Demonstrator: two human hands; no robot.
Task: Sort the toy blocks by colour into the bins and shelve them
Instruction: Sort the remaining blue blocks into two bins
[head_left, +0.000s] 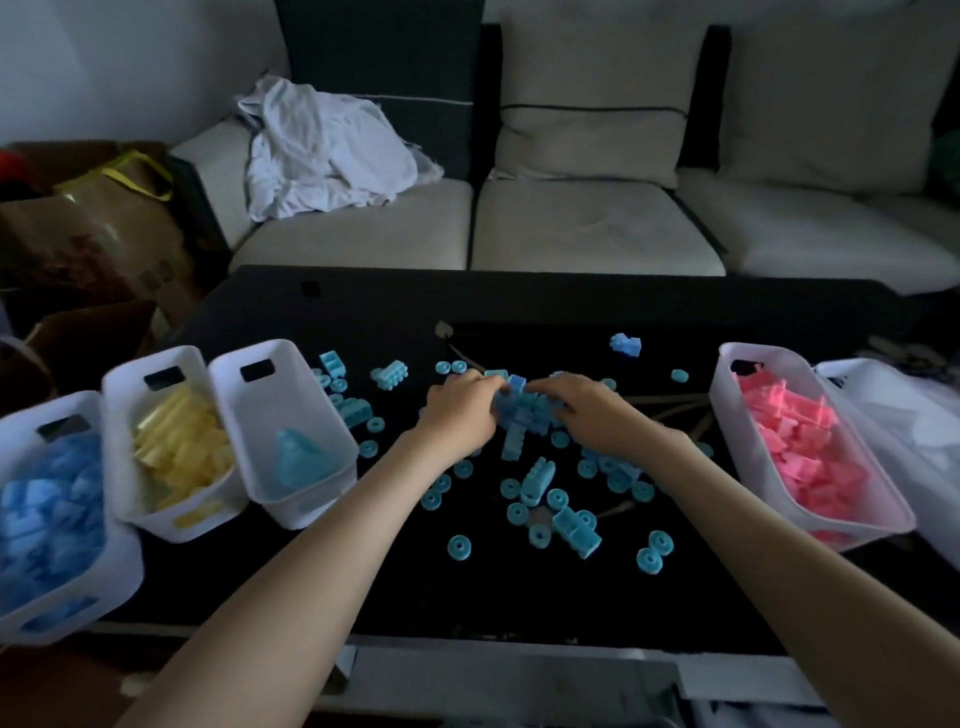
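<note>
Plainly most is sorted, with the pink bin (726, 366), yellow bin (120, 397) and blue bin (31, 415) well filled, but the turquoise bin (291, 410) holds one piece, and the left hand (460, 410) and right hand (584, 410) curl their fingers round a clump of turquoise blocks (519, 413) mid-counter (727, 312), loose blocks (535, 480) lying scattered and, I'd judge, nothing shelved yet.

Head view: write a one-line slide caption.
Left hand and right hand grip clustered turquoise blocks on the black table between white sorting bins.

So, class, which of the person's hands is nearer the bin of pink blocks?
Right. The right hand grips the pile of blue blocks on the side facing the bin of pink blocks; the left hand grips the pile's other side, farther off.
</note>
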